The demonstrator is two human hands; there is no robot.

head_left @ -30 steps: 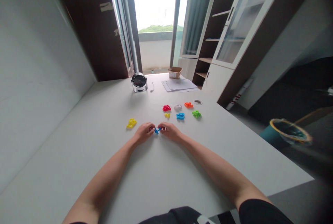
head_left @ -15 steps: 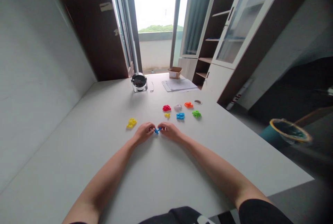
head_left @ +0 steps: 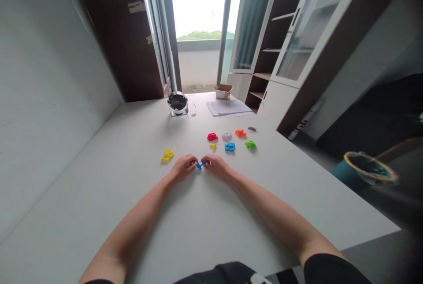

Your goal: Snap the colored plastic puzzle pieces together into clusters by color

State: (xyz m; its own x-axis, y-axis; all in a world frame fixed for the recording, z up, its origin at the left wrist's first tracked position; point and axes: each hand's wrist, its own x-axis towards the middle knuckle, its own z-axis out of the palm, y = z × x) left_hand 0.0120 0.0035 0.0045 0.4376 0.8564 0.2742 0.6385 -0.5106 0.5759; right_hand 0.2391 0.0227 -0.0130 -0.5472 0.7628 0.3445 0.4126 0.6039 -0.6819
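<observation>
Blue and small, a slim piece [head_left: 199, 166] shows between the two hands in the head view, at the white surface [head_left: 211, 218]; whether it is one part or two I cannot tell. The left hand [head_left: 183, 167] and the right hand [head_left: 216, 166] each pinch an end in their fingers. Yellow parts [head_left: 167, 155] lie near the left hand; beyond the right are a small yellow part [head_left: 213, 146], a blue block [head_left: 229, 147] and a red cluster [head_left: 212, 137].
</observation>
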